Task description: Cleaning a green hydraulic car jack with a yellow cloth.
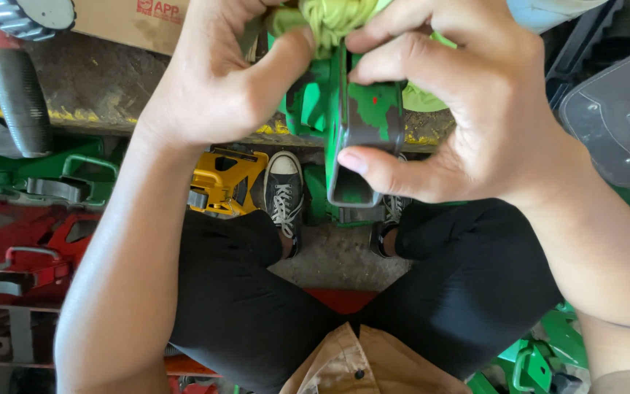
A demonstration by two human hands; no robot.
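Note:
My right hand [468,95] grips a green metal bracket-like part [362,124] with worn, chipped paint, thumb under it and fingers over its top. My left hand [220,73] pinches a yellow-green cloth [333,18] against the upper end of the same part. Both hands are raised close to the camera, above my knees in black trousers. The far end of the part is hidden behind the cloth and fingers.
Below, my two black sneakers [284,197] rest on a concrete floor. A yellow metal part [224,179] lies by the left shoe. Green [38,179] and red [23,237] metal parts are stacked at left, more green ones [541,357] at lower right. A cardboard box [133,22] sits at top.

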